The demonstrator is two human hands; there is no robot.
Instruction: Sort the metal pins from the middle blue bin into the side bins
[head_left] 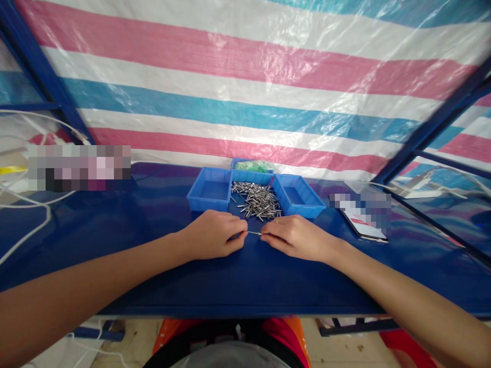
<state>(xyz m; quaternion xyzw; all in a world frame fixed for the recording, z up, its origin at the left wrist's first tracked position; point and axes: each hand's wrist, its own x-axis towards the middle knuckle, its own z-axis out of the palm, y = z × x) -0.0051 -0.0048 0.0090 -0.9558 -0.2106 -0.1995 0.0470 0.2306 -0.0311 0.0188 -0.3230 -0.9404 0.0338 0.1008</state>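
Okay, silver metal pin (253,233) pinched by left fingers (241,238) at 9 o'clock, right fingers (271,240) at 3; best kept aligned.

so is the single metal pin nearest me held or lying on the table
Held: the pin runs between the fingertips of the left hand and right hand.

Bright, diffuse light; glare streaks on striped plastic sheet (238,71); wide-angle stretch toward edges; pixelation partly over phone (357,223)
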